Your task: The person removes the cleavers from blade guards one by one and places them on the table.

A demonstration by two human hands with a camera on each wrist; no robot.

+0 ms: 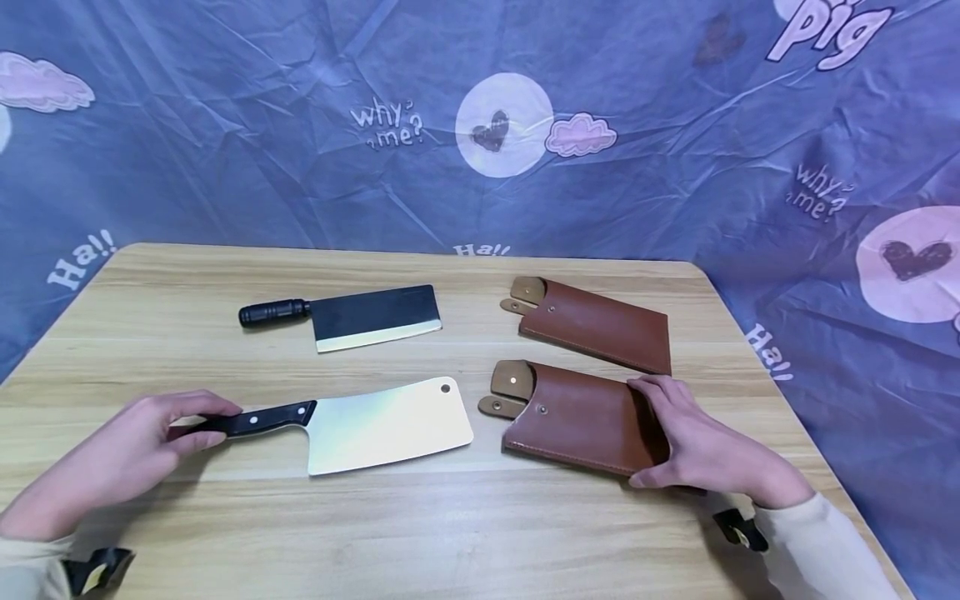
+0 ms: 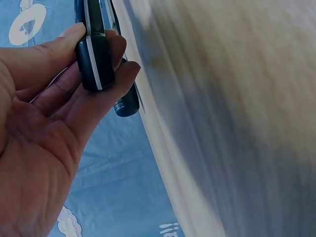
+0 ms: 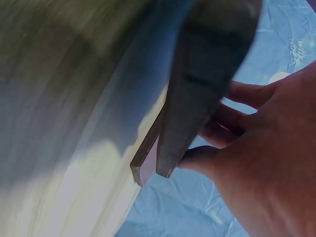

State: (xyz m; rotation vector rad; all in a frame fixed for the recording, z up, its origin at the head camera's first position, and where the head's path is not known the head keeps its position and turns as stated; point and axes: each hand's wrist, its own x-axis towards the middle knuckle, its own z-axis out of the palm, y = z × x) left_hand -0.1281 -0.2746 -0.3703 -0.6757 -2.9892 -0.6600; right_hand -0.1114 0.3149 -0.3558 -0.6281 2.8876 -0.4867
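Note:
My left hand (image 1: 161,429) pinches the end of the black riveted handle (image 1: 255,419) of a cleaver between thumb and fingers. The cleaver's broad silver blade (image 1: 390,427) points right, with a round hole near its far top corner. In the left wrist view the handle butt (image 2: 96,64) sits between thumb and fingertips. My right hand (image 1: 701,442) grips the right end of the nearer brown leather knife sheath (image 1: 581,417), thumb at the near edge and fingers at the far edge. The sheath's mouth, with a tan snap strap (image 1: 513,380), faces the blade. In the right wrist view the sheath (image 3: 197,84) looks dark.
Behind the cleaver lies a second cleaver (image 1: 375,315) with a dark blade and black turned handle. A second brown sheath (image 1: 603,325) lies behind the gripped one. All this is over a light wooden table (image 1: 420,542), backed by a blue printed cloth (image 1: 300,167).

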